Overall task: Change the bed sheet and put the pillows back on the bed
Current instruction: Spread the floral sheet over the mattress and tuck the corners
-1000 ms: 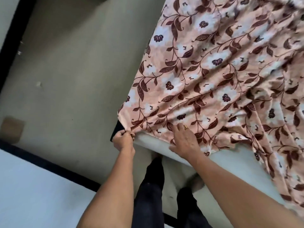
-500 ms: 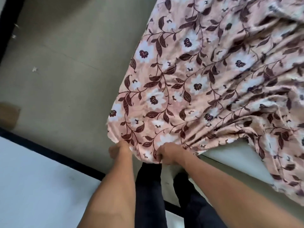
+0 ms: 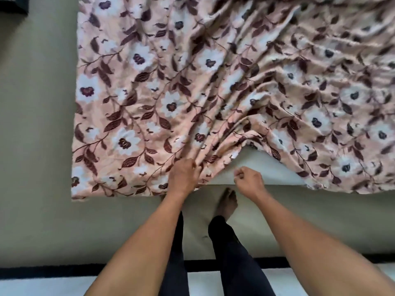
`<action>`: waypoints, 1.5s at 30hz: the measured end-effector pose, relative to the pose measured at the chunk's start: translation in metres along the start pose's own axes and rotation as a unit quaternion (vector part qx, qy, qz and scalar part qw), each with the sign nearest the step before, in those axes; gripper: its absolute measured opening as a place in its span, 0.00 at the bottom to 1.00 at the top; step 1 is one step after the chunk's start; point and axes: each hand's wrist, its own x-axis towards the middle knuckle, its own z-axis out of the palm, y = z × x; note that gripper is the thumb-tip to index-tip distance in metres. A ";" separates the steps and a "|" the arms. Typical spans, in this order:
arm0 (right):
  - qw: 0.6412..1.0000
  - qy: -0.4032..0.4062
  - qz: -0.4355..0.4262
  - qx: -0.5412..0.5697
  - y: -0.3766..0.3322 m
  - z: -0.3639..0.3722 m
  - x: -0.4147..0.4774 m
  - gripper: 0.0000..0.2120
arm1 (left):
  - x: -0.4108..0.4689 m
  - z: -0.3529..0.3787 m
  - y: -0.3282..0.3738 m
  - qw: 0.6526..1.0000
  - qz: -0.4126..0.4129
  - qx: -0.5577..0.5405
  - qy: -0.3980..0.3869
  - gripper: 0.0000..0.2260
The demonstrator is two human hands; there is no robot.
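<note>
A: Your left hand [image 3: 184, 176] grips folds of the floral sheet [image 3: 149, 92] at the near edge of the mattress [image 3: 269, 169].
B: Your right hand [image 3: 249, 180] is curled over bare mattress, holding nothing.

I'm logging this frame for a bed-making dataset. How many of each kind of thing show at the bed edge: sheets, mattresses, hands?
floral sheet: 1
mattress: 1
hands: 2 (left hand, right hand)
total: 4

One wide head view looks almost straight down, near the bed's edge. The bed sheet [image 3: 192, 82] fills the top, the floor [image 3: 36, 221] the bottom.
</note>
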 end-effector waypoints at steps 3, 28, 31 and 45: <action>0.991 0.012 0.055 0.120 0.028 -0.010 0.009 0.09 | 0.021 0.032 0.041 0.977 0.134 0.143 -0.079 0.29; 0.639 0.248 0.434 0.585 0.151 0.089 -0.057 0.26 | 0.033 0.033 0.170 0.922 0.200 0.179 -0.278 0.05; 0.696 0.159 0.395 0.578 0.154 0.086 -0.071 0.39 | 0.047 0.046 0.198 0.912 0.286 0.193 -0.223 0.04; 0.704 0.215 0.292 0.611 0.211 -0.077 0.048 0.16 | 0.097 0.138 0.281 0.747 0.299 0.390 -0.447 0.37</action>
